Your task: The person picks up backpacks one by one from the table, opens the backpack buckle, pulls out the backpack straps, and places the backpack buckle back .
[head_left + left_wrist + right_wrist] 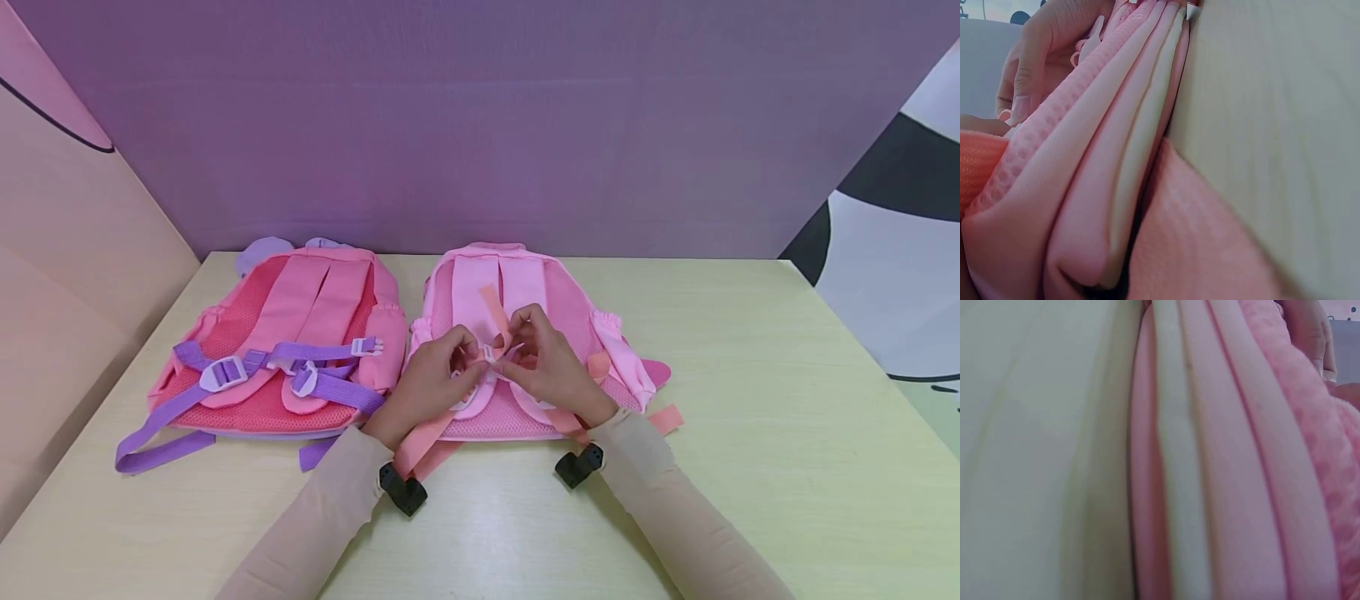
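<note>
A light pink backpack [564, 304] lies back panel up on the table, its shoulder straps facing up. Over its middle, both hands meet at a small white buckle [490, 353] threaded with orange webbing [493, 307]. My left hand [431, 375] pinches the buckle's left side between thumb and fingers. From the right, my right hand [553, 364] pinches the webbing at the buckle, fingers curled. A loose end of the webbing sticks up between the hands. In the left wrist view, the backpack's mesh edge [1041, 131] fills the foreground and hides much of the work.
To the left lies a coral pink backpack [300, 292] with purple straps [330, 352] and white buckles, one strap hanging toward the front. Orange strap ends [666, 419] stick out beside the light pink one. A purple panel [480, 150] stands behind the pale wooden table [750, 375].
</note>
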`<state>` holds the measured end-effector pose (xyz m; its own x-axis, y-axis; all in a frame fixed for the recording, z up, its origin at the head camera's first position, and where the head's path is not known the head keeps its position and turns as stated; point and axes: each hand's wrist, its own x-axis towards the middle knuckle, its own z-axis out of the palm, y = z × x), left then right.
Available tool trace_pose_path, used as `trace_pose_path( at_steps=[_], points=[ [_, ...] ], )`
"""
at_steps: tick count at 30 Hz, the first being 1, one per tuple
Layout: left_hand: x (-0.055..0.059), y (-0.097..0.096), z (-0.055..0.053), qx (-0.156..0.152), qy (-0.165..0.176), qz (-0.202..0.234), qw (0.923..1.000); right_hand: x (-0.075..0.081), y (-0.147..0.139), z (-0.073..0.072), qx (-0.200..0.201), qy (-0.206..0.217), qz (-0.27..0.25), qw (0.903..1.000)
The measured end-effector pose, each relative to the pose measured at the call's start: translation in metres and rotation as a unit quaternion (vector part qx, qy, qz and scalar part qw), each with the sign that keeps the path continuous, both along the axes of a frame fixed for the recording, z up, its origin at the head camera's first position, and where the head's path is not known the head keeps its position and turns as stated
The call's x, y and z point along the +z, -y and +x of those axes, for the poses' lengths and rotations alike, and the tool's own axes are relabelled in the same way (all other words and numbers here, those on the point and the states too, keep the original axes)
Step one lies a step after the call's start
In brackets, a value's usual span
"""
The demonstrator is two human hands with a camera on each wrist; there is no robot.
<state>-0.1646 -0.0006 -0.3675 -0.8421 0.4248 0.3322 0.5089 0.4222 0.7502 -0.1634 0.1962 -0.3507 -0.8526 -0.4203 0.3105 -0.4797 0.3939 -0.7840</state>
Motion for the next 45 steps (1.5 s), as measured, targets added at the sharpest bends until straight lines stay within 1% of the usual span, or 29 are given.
trace_pose_path(
  at_steps=[5, 9, 13, 16, 21, 25, 32, 34, 37, 42, 45],
  points=[
    [-0.0015, -0.0001, -0.0015, -0.003, 0.000, 0.010, 0.9999, 0.0001, 0.0003, -0.0003, -0.002, -0.006, -0.005, 1.0000],
    [-0.0021, 0.0000, -0.0021, -0.006, 0.002, 0.016, 0.9999, 0.0002, 0.0008, -0.0001, -0.007, 0.005, -0.018, 0.9998],
    [-0.0019, -0.0001, -0.0023, -0.003, 0.000, 0.013, 0.9999, -0.0007, 0.0003, -0.0012, -0.011, 0.012, -0.028, 0.9995],
    [-0.0018, -0.0004, -0.0024, 0.000, -0.004, 0.012, 0.9999, -0.0013, -0.0001, -0.0018, -0.016, 0.018, -0.028, 0.9993],
    [-0.0016, -0.0006, -0.0029, 0.001, -0.008, 0.015, 0.9999, 0.0005, 0.0011, 0.0002, -0.035, 0.034, -0.018, 0.9987],
    [-0.0005, -0.0006, -0.0022, 0.001, -0.007, 0.017, 0.9998, 0.0005, 0.0014, 0.0004, -0.038, 0.036, -0.020, 0.9984],
    [0.0009, -0.0009, -0.0005, 0.006, 0.000, 0.005, 1.0000, -0.0003, 0.0005, 0.0002, -0.028, 0.046, -0.055, 0.9970],
    [0.0011, -0.0008, -0.0001, 0.008, 0.001, 0.001, 1.0000, -0.0002, 0.0005, 0.0004, -0.028, 0.044, -0.066, 0.9964],
    [0.0007, -0.0005, 0.0001, 0.010, 0.003, 0.000, 0.9999, -0.0005, 0.0003, 0.0003, -0.034, 0.037, -0.069, 0.9963],
    [0.0002, -0.0004, 0.0001, 0.009, 0.006, -0.005, 0.9999, -0.0004, -0.0001, 0.0001, -0.049, 0.017, -0.048, 0.9975],
    [-0.0001, -0.0003, 0.0001, 0.009, 0.004, -0.008, 0.9999, -0.0006, -0.0003, -0.0003, -0.045, 0.003, -0.044, 0.9980]
  ],
)
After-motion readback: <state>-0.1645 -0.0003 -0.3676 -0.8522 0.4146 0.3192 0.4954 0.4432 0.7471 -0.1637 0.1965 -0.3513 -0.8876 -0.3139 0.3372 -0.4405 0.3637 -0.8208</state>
